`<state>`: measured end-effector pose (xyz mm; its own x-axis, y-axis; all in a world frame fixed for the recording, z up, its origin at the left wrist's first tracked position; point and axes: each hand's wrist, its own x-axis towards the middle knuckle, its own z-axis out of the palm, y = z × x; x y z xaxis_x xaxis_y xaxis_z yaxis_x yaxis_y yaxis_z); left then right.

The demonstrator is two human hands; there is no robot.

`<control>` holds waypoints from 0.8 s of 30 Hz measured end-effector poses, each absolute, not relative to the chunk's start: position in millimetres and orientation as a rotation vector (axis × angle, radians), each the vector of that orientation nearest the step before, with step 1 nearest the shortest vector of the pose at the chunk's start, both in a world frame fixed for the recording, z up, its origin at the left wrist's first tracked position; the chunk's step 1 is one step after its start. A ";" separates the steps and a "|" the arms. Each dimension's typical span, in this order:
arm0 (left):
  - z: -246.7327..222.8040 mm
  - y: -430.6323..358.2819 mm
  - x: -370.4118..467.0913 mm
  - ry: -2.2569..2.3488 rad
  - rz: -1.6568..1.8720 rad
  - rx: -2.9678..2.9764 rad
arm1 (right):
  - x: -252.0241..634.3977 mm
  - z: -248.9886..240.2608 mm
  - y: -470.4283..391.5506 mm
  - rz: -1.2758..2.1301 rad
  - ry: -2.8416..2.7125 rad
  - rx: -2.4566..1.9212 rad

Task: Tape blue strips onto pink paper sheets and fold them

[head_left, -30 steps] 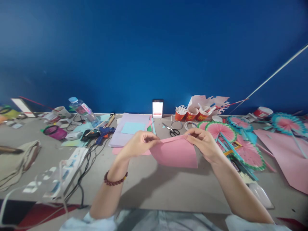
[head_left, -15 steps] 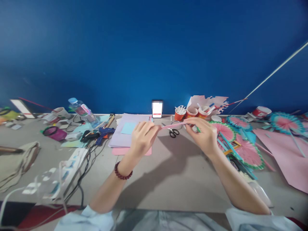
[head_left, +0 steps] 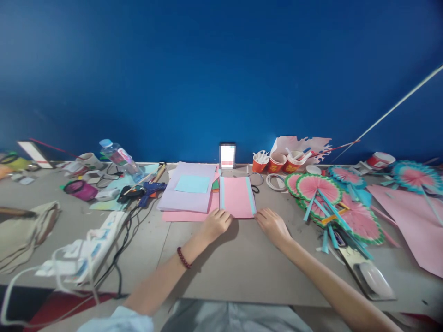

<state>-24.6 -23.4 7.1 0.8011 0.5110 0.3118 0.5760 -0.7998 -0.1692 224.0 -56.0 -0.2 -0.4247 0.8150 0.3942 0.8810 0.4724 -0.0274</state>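
Pink sheet [head_left: 238, 198] lies on table [head_left: 238, 267] this side of phone [head_left: 227, 157], blue strips [head_left: 222, 193] down both sides, long axis seemingly running toward phone. Left hand [head_left: 217, 225] and right hand [head_left: 273, 227] sit at its left and right corners farthest from phone, sheet lying phone-ward and inward of both, neither clearly nearer. Fingers of each look close together, left's more curled; can't tell if either pinches paper

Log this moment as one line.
left hand: at near-left corner of pink sheet | right hand: at near-right corner | sheet: spread open, blue strip each side | scissors: partly hidden
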 end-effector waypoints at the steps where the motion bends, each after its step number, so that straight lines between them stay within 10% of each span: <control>1: 6.1 -24.7 -25.6 -0.878 -0.350 -2.757 | 224.8 -2.3 -56.6 -0.237 -2.384 -1.426; 24: 12.4 16.8 -32.8 -1.762 -0.969 -3.268 | 234.7 27.5 -16.6 0.939 -1.972 -1.740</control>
<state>-32.8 16.8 12.4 0.5144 0.8532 0.0860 0.5297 -0.3949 0.7506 234.7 -16.6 27.5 -0.1867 0.9684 -0.1653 0.7386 0.0274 -0.6736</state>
